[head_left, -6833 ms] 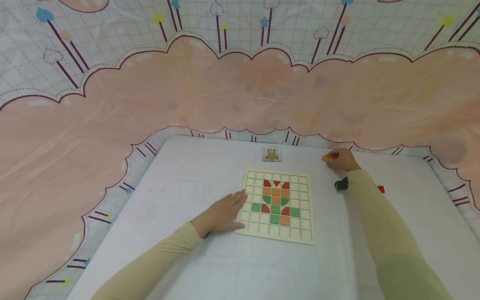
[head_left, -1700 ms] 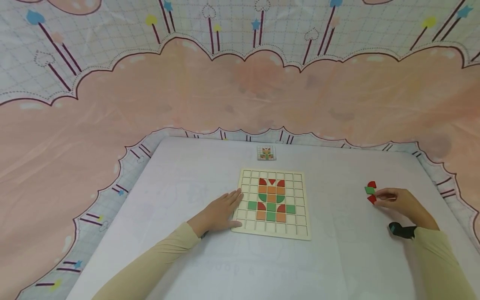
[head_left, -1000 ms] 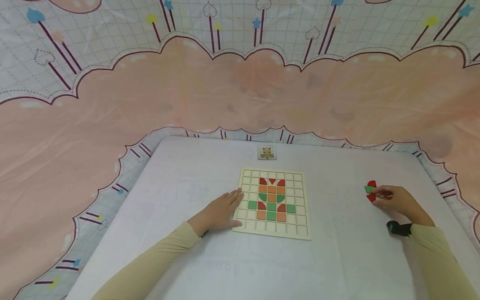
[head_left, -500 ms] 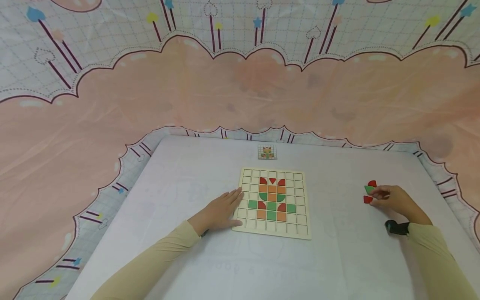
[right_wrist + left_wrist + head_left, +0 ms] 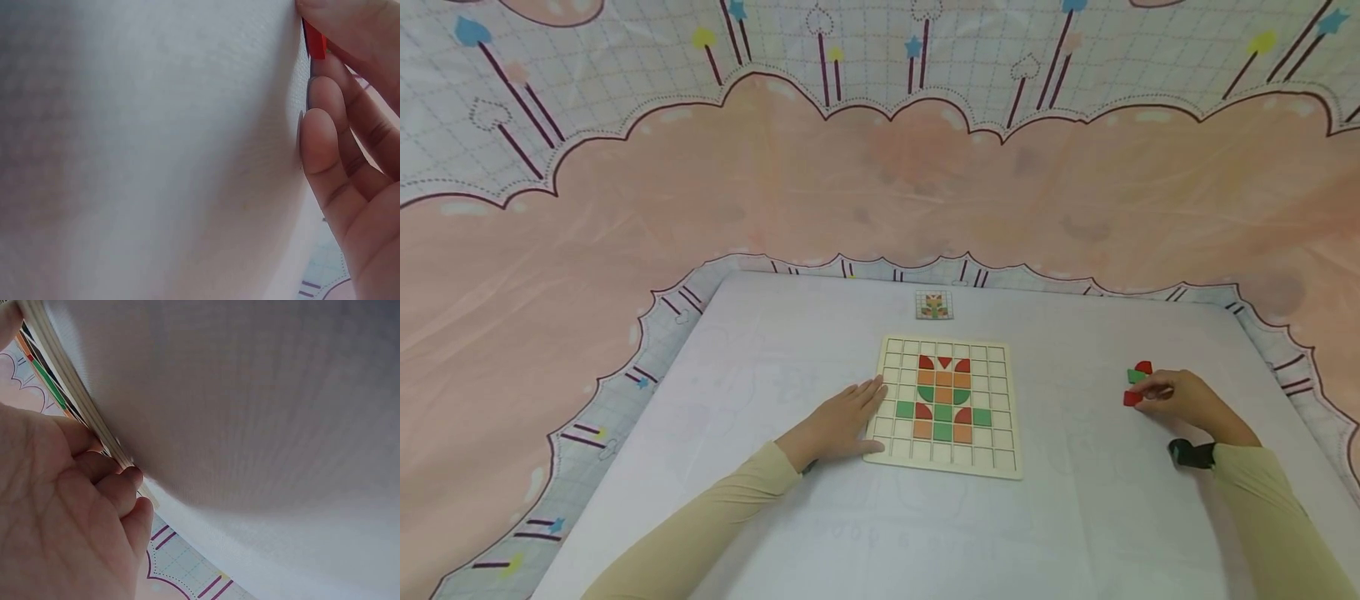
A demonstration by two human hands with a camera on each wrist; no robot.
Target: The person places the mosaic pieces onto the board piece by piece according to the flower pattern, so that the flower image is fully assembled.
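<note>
A square cream grid board (image 5: pixel 992 450) lies on the white table, with red, orange and green tiles set in its cells. My left hand (image 5: pixel 838 422) rests at the board's left edge, fingers stretched out; the left wrist view shows its fingertips against the board's stacked edge. On the right, my right hand (image 5: pixel 1195 404) pinches a red tile (image 5: pixel 1131 399) between thumb and fingers, low at the table. In the right wrist view the red tile (image 5: pixel 317 42) shows between thumb and index finger, partly covered. A green tile (image 5: pixel 1137 377) and another red tile (image 5: pixel 1143 367) lie just beyond it.
A small pattern card (image 5: pixel 934 305) lies behind the board, near the table's back edge. A patterned cloth (image 5: pixel 880 183) hangs behind the table. A black wrist device (image 5: pixel 1192 454) sits at the right sleeve's cuff.
An orange tile, earlier in my right hand, now appears in the board's lower left. My right hand has moved to the loose tiles, and the red tile has turned and slid left. Left hand unmoved.
</note>
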